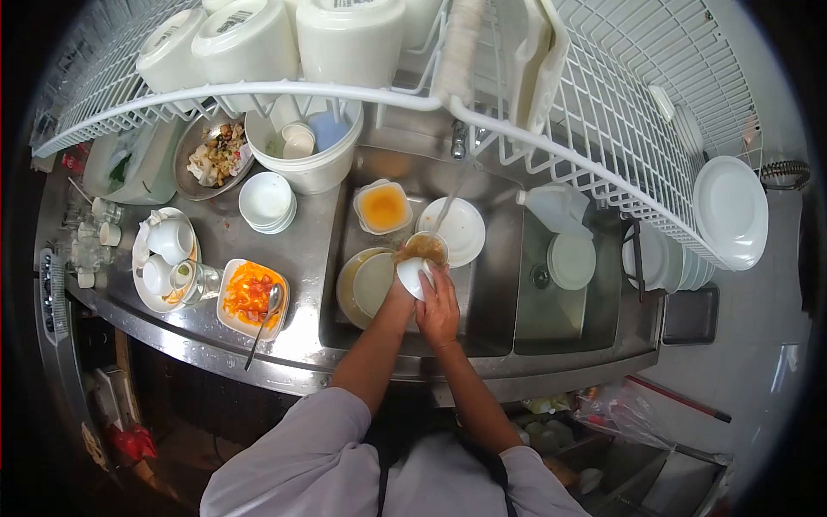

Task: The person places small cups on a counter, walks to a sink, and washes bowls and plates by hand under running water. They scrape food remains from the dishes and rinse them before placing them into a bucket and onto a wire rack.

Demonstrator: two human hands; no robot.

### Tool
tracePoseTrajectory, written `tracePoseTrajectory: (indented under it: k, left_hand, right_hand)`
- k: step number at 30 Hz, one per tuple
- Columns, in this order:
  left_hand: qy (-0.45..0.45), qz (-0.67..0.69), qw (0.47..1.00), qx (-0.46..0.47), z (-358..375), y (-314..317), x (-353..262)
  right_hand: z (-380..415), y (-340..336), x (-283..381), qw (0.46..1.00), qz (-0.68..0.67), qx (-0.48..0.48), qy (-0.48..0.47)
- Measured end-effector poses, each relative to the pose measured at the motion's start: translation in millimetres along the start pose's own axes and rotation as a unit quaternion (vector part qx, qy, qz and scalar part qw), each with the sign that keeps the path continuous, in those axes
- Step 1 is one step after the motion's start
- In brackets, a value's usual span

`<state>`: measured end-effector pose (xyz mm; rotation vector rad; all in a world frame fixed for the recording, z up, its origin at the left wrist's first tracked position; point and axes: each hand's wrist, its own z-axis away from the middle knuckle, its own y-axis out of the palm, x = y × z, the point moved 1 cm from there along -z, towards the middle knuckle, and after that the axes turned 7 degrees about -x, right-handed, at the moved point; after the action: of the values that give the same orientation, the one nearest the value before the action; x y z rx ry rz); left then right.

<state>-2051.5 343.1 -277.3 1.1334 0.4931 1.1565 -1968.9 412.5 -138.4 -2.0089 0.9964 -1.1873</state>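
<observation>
Over the left basin of the steel sink, my right hand [438, 312] grips a small white bowl [415, 279], its fingers on the rim side. My left hand [403, 274] is at the same bowl, its fingers mostly hidden behind it. Just beyond is a bowl of brownish liquid [428, 248], under a thin stream of water [448, 202]. A white plate [463, 233] lies behind it to the right. A square bowl of orange liquid [383, 208] sits to the upper left. Round bowls [372, 284] rest left of my forearms.
On the left counter are an orange-stained square dish [251, 302] with a spoon, a plate of cups [168, 258], stacked bowls [265, 202], a white bucket [332, 164] and a scrap bowl [211, 159]. A wire rack [345, 90] hangs overhead. The right basin holds a jug [560, 208].
</observation>
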Motion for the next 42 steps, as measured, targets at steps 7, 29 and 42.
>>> tracePoseTrajectory:
  k: [7,29,42]
  left_hand:
    - [0.083,-0.111,0.981,-0.138,0.8,29.6,-10.7]
    - [0.005,-0.091,0.985,-0.144,8.1,-12.9,2.2]
    - [0.175,-0.264,0.939,-0.131,14.4,30.5,5.1]
  right_hand:
    - [-0.4,9.7,-4.2,0.994,-0.003,-0.009,0.106]
    - [29.6,7.8,-14.6,0.995,-0.022,0.006,0.101]
    - [21.9,3.5,-18.3,0.984,-0.043,-0.025,0.169]
